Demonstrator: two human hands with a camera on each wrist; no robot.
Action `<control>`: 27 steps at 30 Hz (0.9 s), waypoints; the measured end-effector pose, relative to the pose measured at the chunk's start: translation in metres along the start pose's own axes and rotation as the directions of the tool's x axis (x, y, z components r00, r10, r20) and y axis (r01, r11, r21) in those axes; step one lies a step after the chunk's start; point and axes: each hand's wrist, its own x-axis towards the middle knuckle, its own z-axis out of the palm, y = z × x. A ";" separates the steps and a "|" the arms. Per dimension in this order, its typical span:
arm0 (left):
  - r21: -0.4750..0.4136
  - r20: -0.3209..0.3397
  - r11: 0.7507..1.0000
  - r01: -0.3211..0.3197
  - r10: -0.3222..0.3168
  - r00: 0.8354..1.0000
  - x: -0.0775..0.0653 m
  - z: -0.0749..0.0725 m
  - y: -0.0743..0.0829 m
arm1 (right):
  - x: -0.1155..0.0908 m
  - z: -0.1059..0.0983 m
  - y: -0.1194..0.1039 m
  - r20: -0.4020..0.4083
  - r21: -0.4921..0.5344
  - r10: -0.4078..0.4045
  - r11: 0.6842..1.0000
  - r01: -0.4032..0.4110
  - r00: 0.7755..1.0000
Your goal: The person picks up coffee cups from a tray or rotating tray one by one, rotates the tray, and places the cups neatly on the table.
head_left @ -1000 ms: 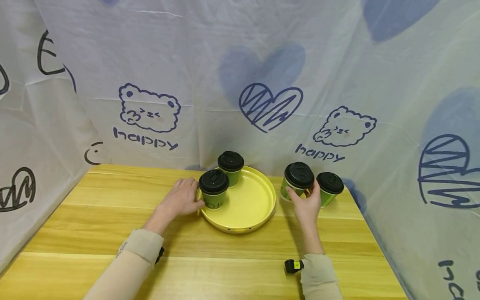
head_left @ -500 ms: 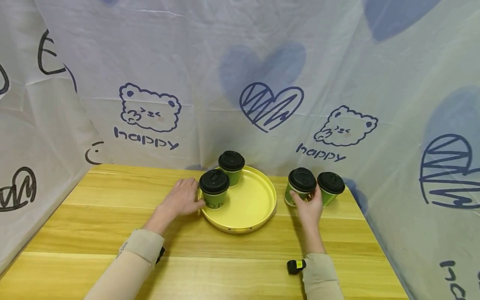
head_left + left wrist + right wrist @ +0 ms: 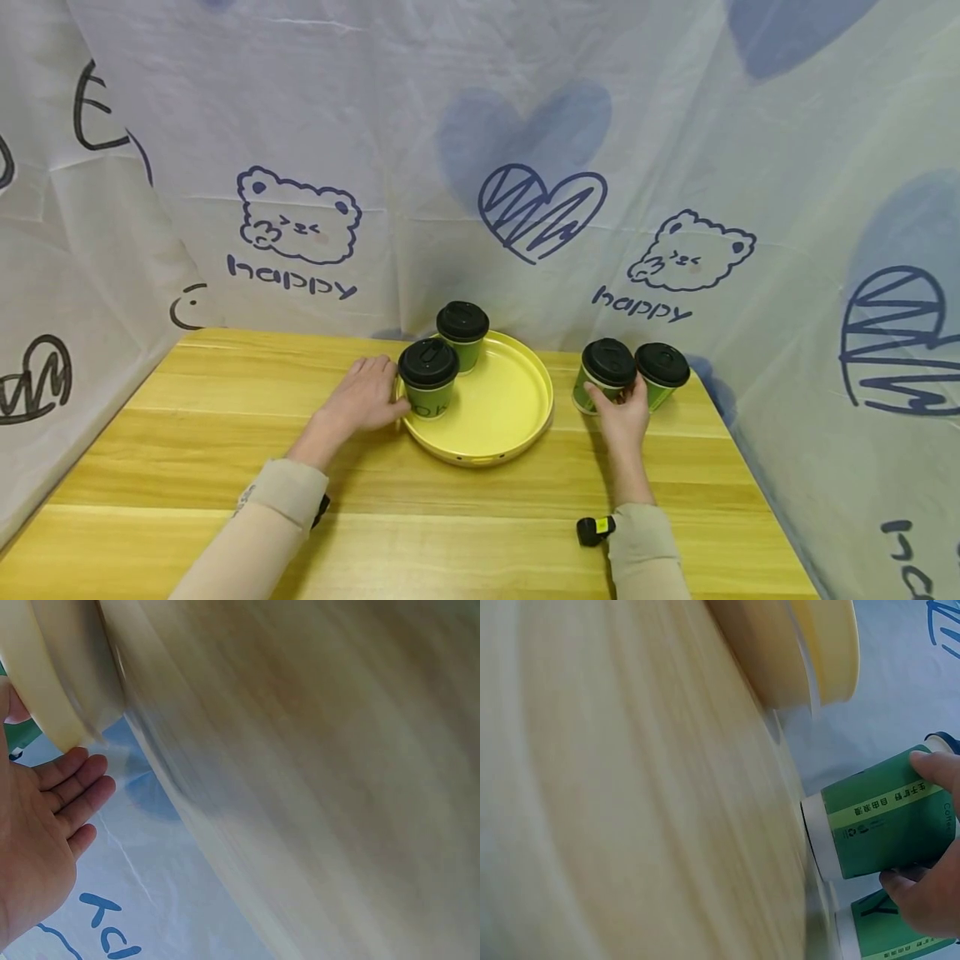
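In the head view, reads "happy" on the backdrop cloth (image 3: 420, 258) at nine and three o'clock, "E" at ten, "OK" on a lidded cup (image 3: 429, 398) at seven; in the right wrist view, shows "生于旷野 自由浪漫" and a cut-off "Coffee" on the gripped cup (image 3: 877, 817) at three.

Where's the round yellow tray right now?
In the head view, the yellow tray sits centrally, near the far edge of the table, between the left hand at its left rim and a green cup held by the right hand.
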 end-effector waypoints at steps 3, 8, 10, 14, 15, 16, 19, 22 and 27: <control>-0.003 0.002 1.000 0.003 -0.003 1.000 0.000 0.000 0.001 | 0.000 0.000 -0.001 0.006 -0.014 -0.001 1.000 0.001 1.000; 0.000 0.013 1.000 0.008 -0.008 1.000 0.000 0.000 0.001 | 0.001 -0.001 -0.002 0.029 -0.031 0.000 1.000 0.001 1.000; 0.003 0.015 1.000 0.010 -0.010 1.000 -0.001 -0.001 0.001 | 0.000 -0.002 -0.002 0.037 -0.043 0.012 0.999 -0.010 0.999; 0.002 0.016 1.000 0.007 -0.007 1.000 -0.001 -0.001 0.001 | -0.003 -0.005 -0.005 0.030 -0.058 0.041 0.998 -0.039 0.999; 0.002 0.017 1.000 0.006 -0.006 1.000 -0.001 -0.001 0.001 | -0.004 -0.006 -0.006 0.022 -0.060 0.044 0.997 -0.043 0.999; 0.001 0.017 1.000 0.006 -0.006 1.000 -0.001 0.000 0.001 | -0.006 -0.007 -0.007 0.014 -0.063 0.047 0.997 -0.046 0.999; -0.002 0.020 1.000 0.006 -0.006 1.000 0.000 0.000 0.001 | -0.010 -0.009 -0.010 -0.021 -0.076 0.039 0.996 -0.040 0.999; -0.005 0.022 1.000 0.009 -0.009 1.000 0.000 0.000 0.001 | -0.013 -0.010 -0.014 -0.068 -0.098 0.017 0.995 -0.024 0.998; -0.011 0.017 1.000 0.009 -0.009 1.000 -0.001 -0.002 0.003 | -0.018 -0.010 -0.023 -0.155 -0.093 -0.014 0.996 -0.001 0.988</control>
